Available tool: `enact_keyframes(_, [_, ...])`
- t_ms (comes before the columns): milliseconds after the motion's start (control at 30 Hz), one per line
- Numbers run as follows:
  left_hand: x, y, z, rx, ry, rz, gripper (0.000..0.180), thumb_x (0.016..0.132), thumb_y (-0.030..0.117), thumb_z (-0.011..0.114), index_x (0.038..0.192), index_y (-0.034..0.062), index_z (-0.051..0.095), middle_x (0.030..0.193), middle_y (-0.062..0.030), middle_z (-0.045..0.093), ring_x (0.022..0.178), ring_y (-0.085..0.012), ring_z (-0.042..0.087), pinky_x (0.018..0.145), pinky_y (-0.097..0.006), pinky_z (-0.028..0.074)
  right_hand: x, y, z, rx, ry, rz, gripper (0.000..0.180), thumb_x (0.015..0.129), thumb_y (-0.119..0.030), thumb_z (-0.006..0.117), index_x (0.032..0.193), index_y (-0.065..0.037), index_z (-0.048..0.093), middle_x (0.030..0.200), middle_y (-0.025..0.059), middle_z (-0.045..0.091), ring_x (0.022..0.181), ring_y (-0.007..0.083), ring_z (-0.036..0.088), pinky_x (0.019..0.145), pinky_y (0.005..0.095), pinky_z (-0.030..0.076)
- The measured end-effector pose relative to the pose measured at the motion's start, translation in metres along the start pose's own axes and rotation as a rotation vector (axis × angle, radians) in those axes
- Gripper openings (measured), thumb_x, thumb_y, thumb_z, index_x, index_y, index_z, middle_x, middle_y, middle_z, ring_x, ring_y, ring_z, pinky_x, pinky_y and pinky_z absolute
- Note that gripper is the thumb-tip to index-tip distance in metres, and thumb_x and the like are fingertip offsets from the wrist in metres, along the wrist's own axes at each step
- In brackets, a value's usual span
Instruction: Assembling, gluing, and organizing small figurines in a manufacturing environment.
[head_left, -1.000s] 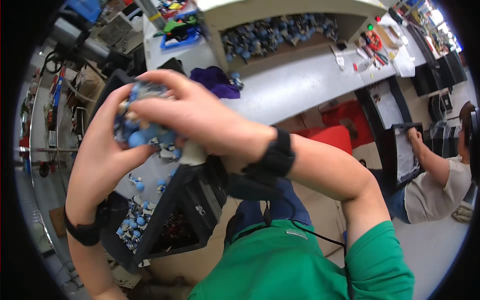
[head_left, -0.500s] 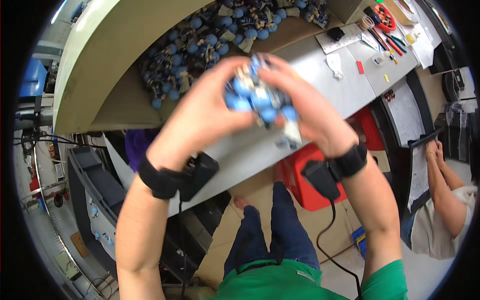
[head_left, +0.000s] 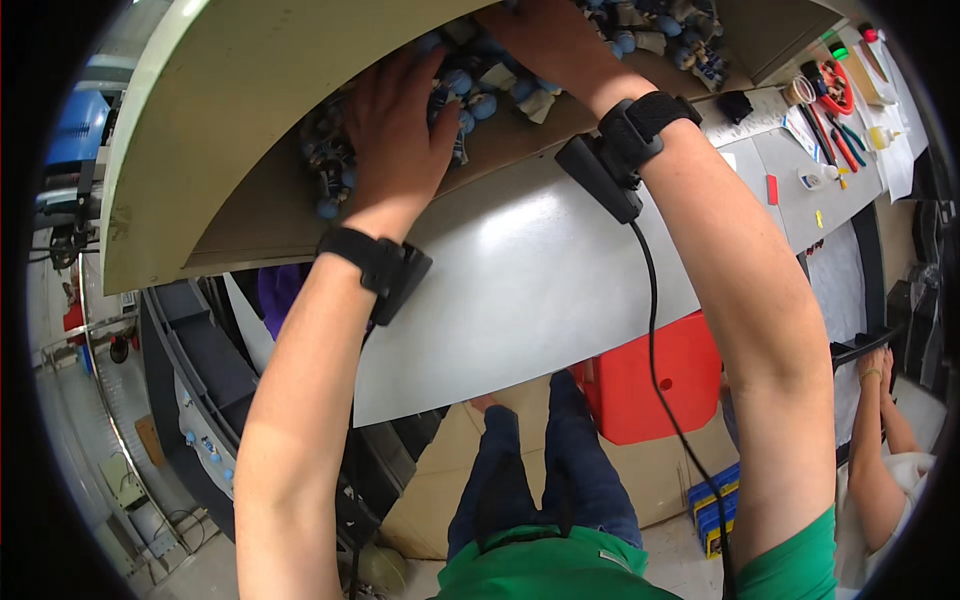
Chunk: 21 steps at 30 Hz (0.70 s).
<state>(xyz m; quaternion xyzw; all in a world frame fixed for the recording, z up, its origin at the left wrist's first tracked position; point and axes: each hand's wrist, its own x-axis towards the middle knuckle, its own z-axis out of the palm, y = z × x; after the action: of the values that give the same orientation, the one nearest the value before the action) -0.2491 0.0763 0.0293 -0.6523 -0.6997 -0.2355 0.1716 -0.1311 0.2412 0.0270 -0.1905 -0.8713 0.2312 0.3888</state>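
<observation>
A heap of small figurines [head_left: 482, 106] with round light-blue heads lies inside the cream-coloured booth [head_left: 150, 170], on its brown floor. My left hand [head_left: 405, 140] rests on the left part of the heap, palm down, its fingers and thumb spread apart. Farther right, my right hand [head_left: 550, 50] reaches deeper into the same heap. Its fingertips are hidden by the upper edge of the view, so whether they grip anything is not visible. Each wrist wears a black strap with a small black device on it.
A pale worktop [head_left: 470, 300] runs in front of the booth. Pliers [head_left: 852, 138], a small white bottle [head_left: 818, 178] and a red basket [head_left: 836, 90] are at the far right. Under the worktop stands a red stool [head_left: 655, 385]. A co-worker's forearms [head_left: 870, 440] show at the right.
Both hands held a cluster of blue-headed figurines above the worktop. Now they have moved forward and apart, into the heap, and that cluster is no longer between them.
</observation>
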Motion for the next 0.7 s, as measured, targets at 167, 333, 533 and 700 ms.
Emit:
enact_keyframes(167, [0.004,-0.011,0.009,0.419,-0.051,-0.038,0.036,0.087,0.038,0.058,0.118,0.0184,0.058,0.126,-0.0051,0.052,0.120,-0.0352,0.043,0.098,-0.054,0.034,0.004,-0.019,0.032,-0.180,0.066,0.032,0.040,0.091,-0.020,0.048,0.128,-0.005,0.051,0.132,0.0215,0.049,0.121,0.0401,0.045,0.101,0.0484,0.034])
enact_keyframes(333, [0.006,-0.021,-0.007,0.377,-0.071,-0.269,0.041,0.088,0.044,0.055,0.116,0.0143,0.059,0.127,-0.0085,0.050,0.121,-0.0373,0.040,0.096,-0.057,0.035,0.007,-0.035,0.050,-0.341,0.095,-0.101,0.041,0.090,-0.021,0.050,0.128,-0.006,0.051,0.132,0.0210,0.049,0.121,0.0396,0.046,0.100,0.0518,0.034])
enact_keyframes(533, [-0.028,-0.033,-0.018,0.487,-0.141,-0.430,0.058,0.087,0.050,0.050,0.128,0.0096,0.048,0.134,-0.0178,0.043,0.123,-0.0415,0.040,0.100,-0.056,0.032,0.009,-0.067,0.042,-0.295,-0.046,-0.122,0.038,0.089,-0.019,0.050,0.122,-0.002,0.057,0.125,0.0222,0.054,0.120,0.0377,0.048,0.100,0.0525,0.032])
enact_keyframes(700, [-0.026,0.000,-0.030,0.134,-0.365,-0.687,0.065,0.088,0.048,0.048,0.138,0.0074,0.037,0.144,-0.0206,0.031,0.128,-0.0446,0.035,0.103,-0.055,0.032,0.002,-0.069,0.062,-0.310,0.296,-0.233,0.037,0.086,-0.024,0.056,0.115,-0.002,0.061,0.117,0.0202,0.060,0.112,0.0355,0.053,0.096,0.0498,0.036])
